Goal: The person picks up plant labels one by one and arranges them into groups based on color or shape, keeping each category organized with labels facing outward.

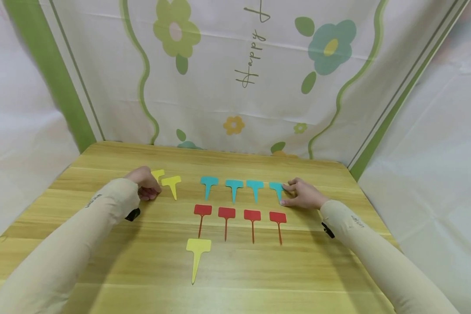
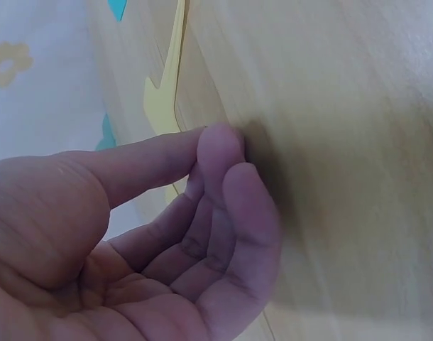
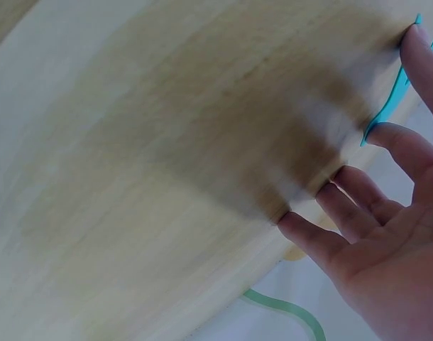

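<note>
My left hand (image 1: 144, 181) is at the left, fingers curled, thumb and index fingertips together at the stem of a yellow T-shaped plant label (image 1: 157, 173), which the hand partly hides. Just right of it lies another yellow plant label (image 1: 172, 180). Farther right, my right hand (image 1: 305, 194) holds the rightmost blue plant label (image 1: 276, 186) between thumb and index finger; the thumb is at its pointed tip, the index finger at its head. In the right wrist view this blue label (image 3: 394, 96) appears nearly edge-on, and the other fingers touch the table.
Several blue labels (image 1: 233, 183) continue that row leftward. Below it are several red rectangular labels (image 1: 226, 213) with thin stems. A single yellow label (image 1: 198, 245) lies nearer the front of the wooden table (image 1: 259, 279). A flowered cloth (image 1: 212, 78) hangs behind.
</note>
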Demonstrator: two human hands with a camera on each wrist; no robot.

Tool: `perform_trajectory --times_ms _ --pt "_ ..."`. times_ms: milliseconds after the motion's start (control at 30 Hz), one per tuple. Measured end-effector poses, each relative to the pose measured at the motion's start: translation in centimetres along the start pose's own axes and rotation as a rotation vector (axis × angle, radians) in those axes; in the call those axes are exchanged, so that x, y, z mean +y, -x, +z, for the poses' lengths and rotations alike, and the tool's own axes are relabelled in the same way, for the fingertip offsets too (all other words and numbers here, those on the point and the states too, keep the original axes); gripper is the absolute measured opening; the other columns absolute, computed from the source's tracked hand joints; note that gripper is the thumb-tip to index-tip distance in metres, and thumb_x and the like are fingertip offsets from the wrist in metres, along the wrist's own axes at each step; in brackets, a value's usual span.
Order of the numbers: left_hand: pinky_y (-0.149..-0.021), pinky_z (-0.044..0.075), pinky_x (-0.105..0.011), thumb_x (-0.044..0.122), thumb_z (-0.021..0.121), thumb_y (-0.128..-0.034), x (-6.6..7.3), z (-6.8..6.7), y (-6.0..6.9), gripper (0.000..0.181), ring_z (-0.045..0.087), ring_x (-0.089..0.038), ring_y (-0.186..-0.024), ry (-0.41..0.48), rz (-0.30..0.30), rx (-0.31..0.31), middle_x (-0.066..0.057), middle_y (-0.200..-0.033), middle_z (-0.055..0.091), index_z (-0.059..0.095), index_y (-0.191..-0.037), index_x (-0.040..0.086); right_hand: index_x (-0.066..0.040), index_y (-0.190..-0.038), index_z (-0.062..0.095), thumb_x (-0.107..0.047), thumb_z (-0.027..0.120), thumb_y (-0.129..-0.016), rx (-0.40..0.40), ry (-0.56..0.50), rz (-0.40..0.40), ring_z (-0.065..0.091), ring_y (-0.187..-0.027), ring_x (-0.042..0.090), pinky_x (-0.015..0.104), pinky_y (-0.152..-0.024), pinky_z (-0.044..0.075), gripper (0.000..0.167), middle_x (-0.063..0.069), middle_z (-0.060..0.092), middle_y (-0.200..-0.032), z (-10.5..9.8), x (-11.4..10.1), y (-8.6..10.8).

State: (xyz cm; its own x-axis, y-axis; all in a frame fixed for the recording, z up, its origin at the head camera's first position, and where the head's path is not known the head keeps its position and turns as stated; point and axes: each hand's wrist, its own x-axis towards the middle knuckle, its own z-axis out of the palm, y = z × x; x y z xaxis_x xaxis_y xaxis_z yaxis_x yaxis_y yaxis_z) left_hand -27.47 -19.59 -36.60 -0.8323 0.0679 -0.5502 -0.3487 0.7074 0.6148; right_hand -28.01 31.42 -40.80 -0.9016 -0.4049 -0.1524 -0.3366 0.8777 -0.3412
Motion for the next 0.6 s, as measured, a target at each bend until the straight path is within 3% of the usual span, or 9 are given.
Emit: perform_trajectory --times_ms 133,367,600 --pt "-0.058 0.052 -0.027 0.004 0.063 -0.0925 -0.1 0.1 0.0 0.014 0.061 -0.015 -0.057 0.003 -0.004 0.017 -0.011 -0.068 0.066 0.067 -0.085 -0.007 0.001 -0.144 0.043 -0.047 0.072 -0.087 0.000 -0.003 -0.001 0.038 -0.128 0.051 0.063 -0.102 0.032 0.080 0.031 0.035 -0.144 0.0 0.0 0.0" --pt "-0.057 0.052 -0.028 0.003 0.064 -0.0911 -0.7 0.1 0.1 0.016 0.062 -0.015 -0.056 0.013 0.027 0.048 -0.011 -0.067 0.066 0.060 -0.096 -0.011 0.001 -0.144 0.044 -0.049 0.072 -0.086 0.001 0.000 -0.008 0.037 -0.128 0.051 0.062 -0.102 0.032 0.081 0.031 0.035 -0.144 0.1 0.3 -0.2" --pt "-0.056 0.053 -0.028 0.000 0.064 -0.0887 -1.2 0.1 0.6 0.044 0.061 -0.016 -0.055 0.018 0.051 0.080 -0.013 -0.067 0.066 0.039 -0.119 -0.019 0.001 -0.144 0.043 -0.049 0.072 -0.086 -0.001 0.005 -0.009 0.038 -0.128 0.051 0.062 -0.102 0.032 0.081 0.031 0.035 -0.144 0.0 0.3 -0.2"
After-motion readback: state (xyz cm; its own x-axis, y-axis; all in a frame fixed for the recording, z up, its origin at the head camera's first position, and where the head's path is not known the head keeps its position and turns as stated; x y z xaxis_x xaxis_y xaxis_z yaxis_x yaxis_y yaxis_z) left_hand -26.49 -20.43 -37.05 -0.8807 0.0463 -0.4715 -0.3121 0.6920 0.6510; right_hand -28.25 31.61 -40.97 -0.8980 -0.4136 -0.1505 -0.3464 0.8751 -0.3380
